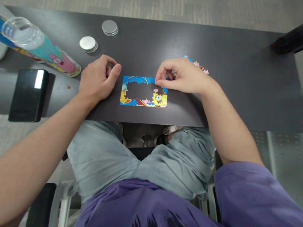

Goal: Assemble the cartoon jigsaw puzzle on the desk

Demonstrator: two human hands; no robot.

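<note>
A jigsaw puzzle border (pixel 135 102) lies flat on the dark table, its middle open to the tabletop. Blue parts run along the top, and a yellow cartoon face fills the lower right corner. My right hand (pixel 181 75) is over the upper right of the border, thumb and fingertips pinched on a small puzzle piece that they mostly hide. Behind that hand, loose puzzle pieces (pixel 202 68) are partly covered. My left hand (pixel 99 77) rests on the table left of the border, its fingers curled in a loose fist with nothing visible inside.
Two clear-topped printed tubes, one a teal tube (pixel 52 54), stand at the left near a black box-shaped device (pixel 28 95). Stacked silver lids (pixel 109 27) and more round lids (pixel 88 43) lie toward the far edge. A dark bottle-like object (pixel 290 39) stands at the far right.
</note>
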